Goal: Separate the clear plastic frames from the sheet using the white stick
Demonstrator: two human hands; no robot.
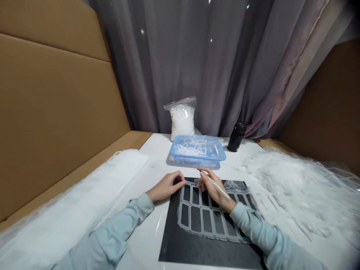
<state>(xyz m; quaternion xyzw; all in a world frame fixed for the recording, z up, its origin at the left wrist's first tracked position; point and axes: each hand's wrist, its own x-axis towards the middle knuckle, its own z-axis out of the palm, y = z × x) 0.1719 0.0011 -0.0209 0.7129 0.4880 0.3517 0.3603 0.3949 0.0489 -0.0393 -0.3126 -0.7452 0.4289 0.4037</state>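
Observation:
A translucent sheet of rounded rectangular frames (191, 229) lies on a black mat (180, 252) in front of me. At the sheet's top left corner my left hand (168, 185) is closed, thumb and forefinger pinching its edge. My right hand (213, 188) rests over the sheet's upper middle, fingers curled round a slim white pen-like tool (221, 190) that slants back toward the wrist. The tool's working tip is hidden by the fingers. Loose clear scraps (234, 184) lie at the mat's top right edge.
Behind the mat stands a blue basket (197, 160) holding white frame pieces, with a filled zip bag (182, 119) behind it. A black bottle (236, 137) is at right. White sheets (84, 202) are stacked left; a clear scrap pile (300, 183) spreads right. Cardboard walls (56, 93) flank the table.

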